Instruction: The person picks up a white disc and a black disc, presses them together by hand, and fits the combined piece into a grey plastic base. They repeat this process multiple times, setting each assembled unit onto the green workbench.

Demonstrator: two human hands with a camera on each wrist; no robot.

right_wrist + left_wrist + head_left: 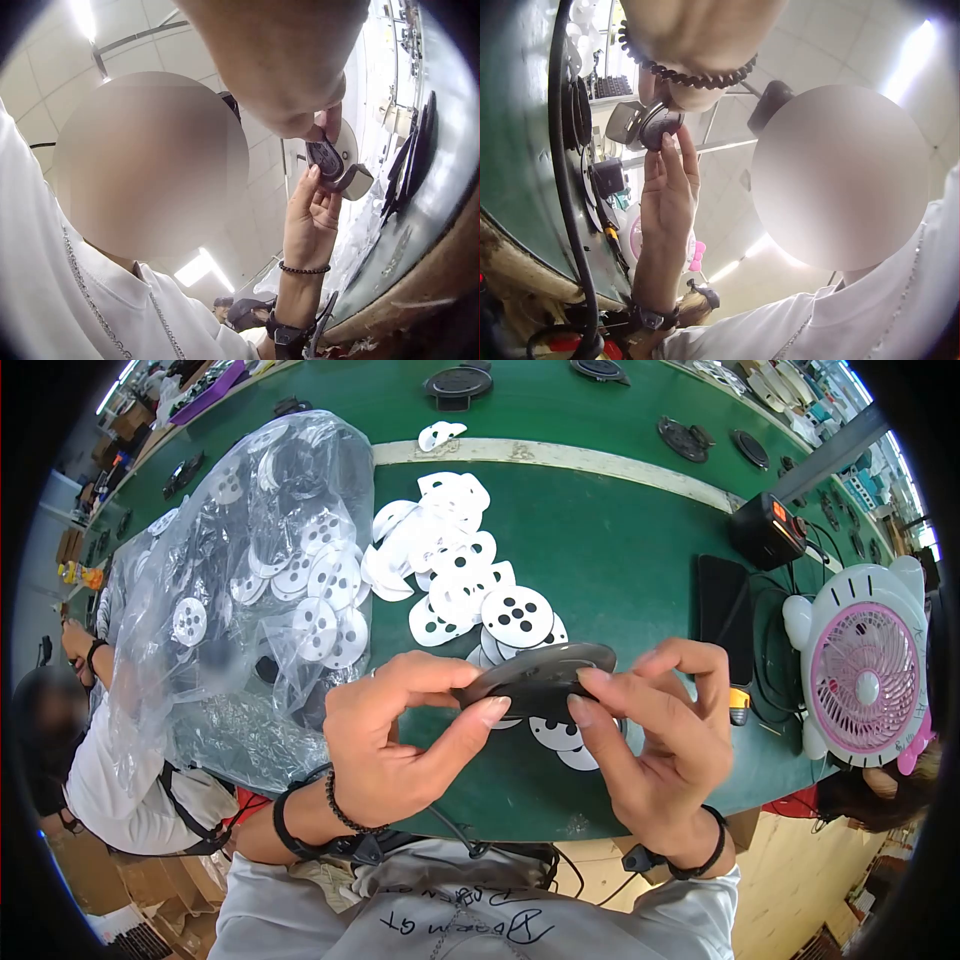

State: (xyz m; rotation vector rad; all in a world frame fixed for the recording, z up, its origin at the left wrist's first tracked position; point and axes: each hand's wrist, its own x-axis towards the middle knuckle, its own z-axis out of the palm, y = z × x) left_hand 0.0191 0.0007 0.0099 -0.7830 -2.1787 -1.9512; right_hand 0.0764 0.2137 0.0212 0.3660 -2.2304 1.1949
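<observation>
A dark round plastic part [550,663] with a raised rim is held up over the green table, tilted. My left hand [395,735] pinches its left edge between thumb and fingers. On the opposite edge, my right hand [660,735] grips it with thumb and forefinger. The left wrist view shows a flat dark face of the part [662,133], with a shiny piece standing out beside it. Ridged markings show on the part [325,159] in the right wrist view. White discs with round holes [518,617] lie in a loose pile just beyond my hands, some partly hidden beneath them.
A clear plastic bag [325,445] with more white discs covers the table's left side. At the right stand a pink-and-white fan [868,685], a black box with a red display [767,532] and cables. Similar dark parts [458,382] lie beyond the pale strip. Another person sits left.
</observation>
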